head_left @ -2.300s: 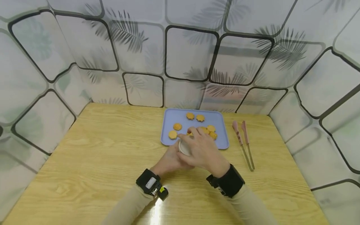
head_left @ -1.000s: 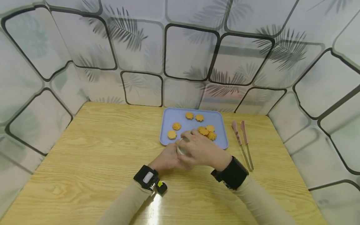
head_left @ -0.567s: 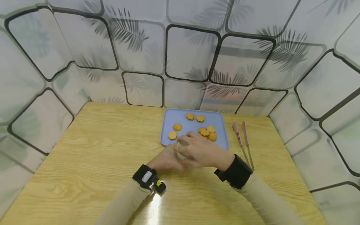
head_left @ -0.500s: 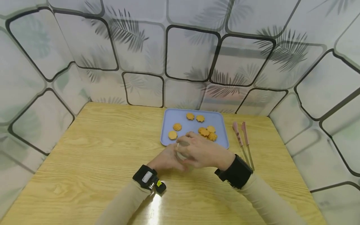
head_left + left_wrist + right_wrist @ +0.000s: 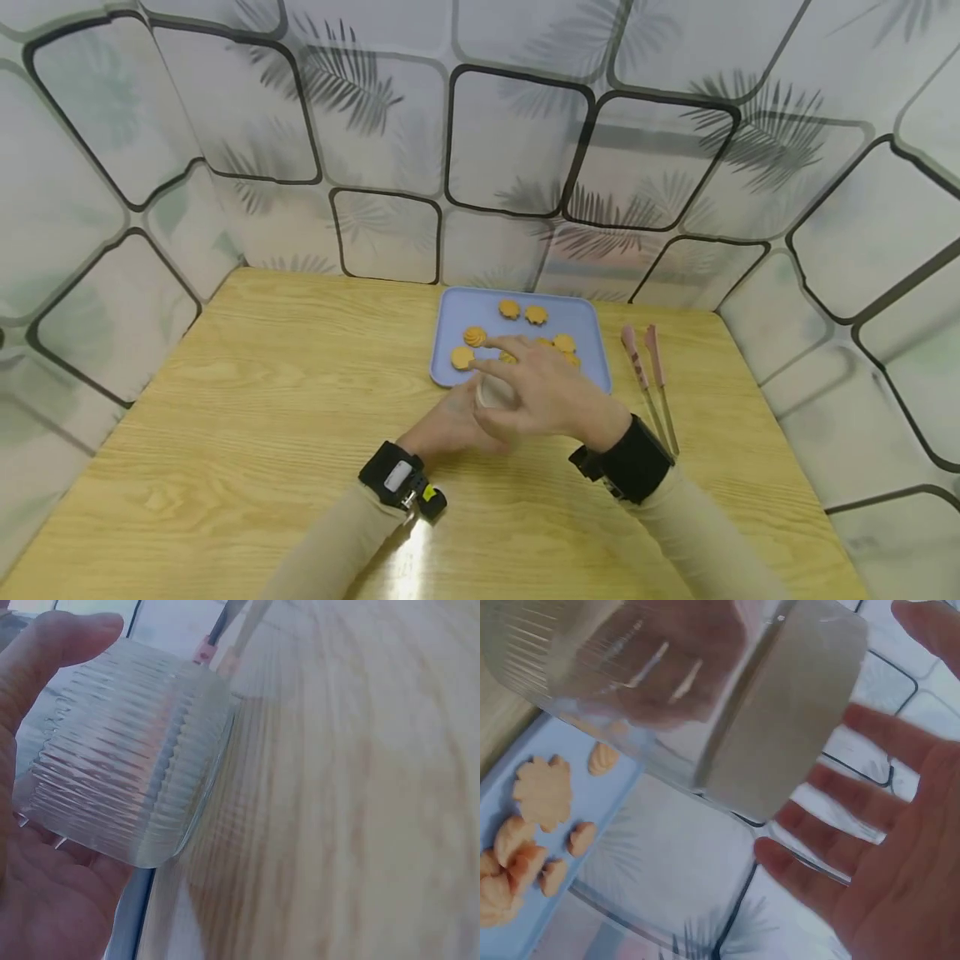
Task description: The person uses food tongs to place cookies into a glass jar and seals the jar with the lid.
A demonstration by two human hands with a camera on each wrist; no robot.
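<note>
A clear ribbed jar [image 5: 124,750] with a pale lid [image 5: 787,712] is tilted between my hands, just in front of the blue tray. My left hand [image 5: 453,421] grips the jar's body, its thumb and fingers around the ribbed wall in the left wrist view. Above the lid, my right hand [image 5: 551,392] has its fingers spread and extended. In the right wrist view its fingertips [image 5: 776,855] lie beside the lid; whether any touches it, I cannot tell. Fingers of the left hand show through the clear wall. The head view mostly hides the jar's body.
On the blue tray [image 5: 577,317] lie several cookies, among them a round one [image 5: 462,358] and a swirled one [image 5: 474,336]. To its right are tongs [image 5: 662,400] with pink ends. A patterned curtain [image 5: 390,150] encloses the wooden table [image 5: 247,417].
Half a second ago my right fingers were curled round the lid; now they are spread off it. The left hand keeps its grip on the jar, shifted slightly.
</note>
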